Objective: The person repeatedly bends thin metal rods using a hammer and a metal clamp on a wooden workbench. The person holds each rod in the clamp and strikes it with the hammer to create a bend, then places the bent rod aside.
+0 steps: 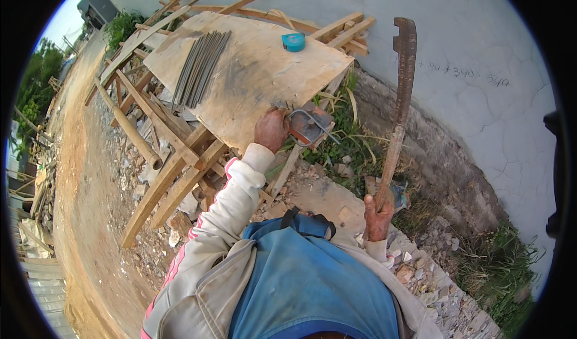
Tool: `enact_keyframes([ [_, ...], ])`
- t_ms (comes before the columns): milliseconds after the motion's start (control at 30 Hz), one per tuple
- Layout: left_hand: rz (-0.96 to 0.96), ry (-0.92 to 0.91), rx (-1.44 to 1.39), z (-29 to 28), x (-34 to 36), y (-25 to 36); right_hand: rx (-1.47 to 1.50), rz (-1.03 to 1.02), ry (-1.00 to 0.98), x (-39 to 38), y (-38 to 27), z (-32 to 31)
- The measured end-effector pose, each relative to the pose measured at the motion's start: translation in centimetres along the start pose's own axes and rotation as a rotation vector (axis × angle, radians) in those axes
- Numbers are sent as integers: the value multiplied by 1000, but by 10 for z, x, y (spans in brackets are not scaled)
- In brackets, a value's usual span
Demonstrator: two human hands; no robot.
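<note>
— What do the hands hold?
— The left hand (pixel 271 129) has its fingers closed on a bent steel rod (pixel 311 124) at the plywood bench (pixel 252 75) edge; the right hand (pixel 377 214) grips a long rusty bending tool (pixel 399 108), raised upright (near the wall)
— Else?
— Straight rods (pixel 201 67) and a blue tape measure (pixel 293 41) lie on the bench

On the table (pixel 252 81) we see a bundle of rods (pixel 201 67) at its left and a tape measure (pixel 293 42) at its far right edge. Our left hand (pixel 271 130) rests at the near edge beside a bent wire (pixel 309 124); our right hand (pixel 377 216), well to the right, holds a bar (pixel 399 111) upright before the wall (pixel 481 69).
</note>
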State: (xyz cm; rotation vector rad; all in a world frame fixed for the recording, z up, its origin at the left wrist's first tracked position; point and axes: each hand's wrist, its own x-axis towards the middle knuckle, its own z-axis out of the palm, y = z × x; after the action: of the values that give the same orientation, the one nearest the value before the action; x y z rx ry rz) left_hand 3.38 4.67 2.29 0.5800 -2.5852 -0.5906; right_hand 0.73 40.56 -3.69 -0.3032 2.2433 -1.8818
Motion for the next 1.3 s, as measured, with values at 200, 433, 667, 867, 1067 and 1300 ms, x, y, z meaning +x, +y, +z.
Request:
enact_keyframes([
  [200,40,168,-185,-5,-8,9,27,14,15,5,2,-1],
  [433,-48,158,-148,-11,3,0,54,-5,-2,10,-3,0],
  [667,-23,180,-115,-9,4,-3,32,26,0,13,-7,1],
  [867,-63,252,-92,-1,1,2,27,18,8,12,-11,0],
  [1067,-44,305,-58,2,-1,4,3,-9,-20,11,-8,-4],
  [1300,-64,322,-34,8,-5,3,49,4,-14,5,8,-3],
])
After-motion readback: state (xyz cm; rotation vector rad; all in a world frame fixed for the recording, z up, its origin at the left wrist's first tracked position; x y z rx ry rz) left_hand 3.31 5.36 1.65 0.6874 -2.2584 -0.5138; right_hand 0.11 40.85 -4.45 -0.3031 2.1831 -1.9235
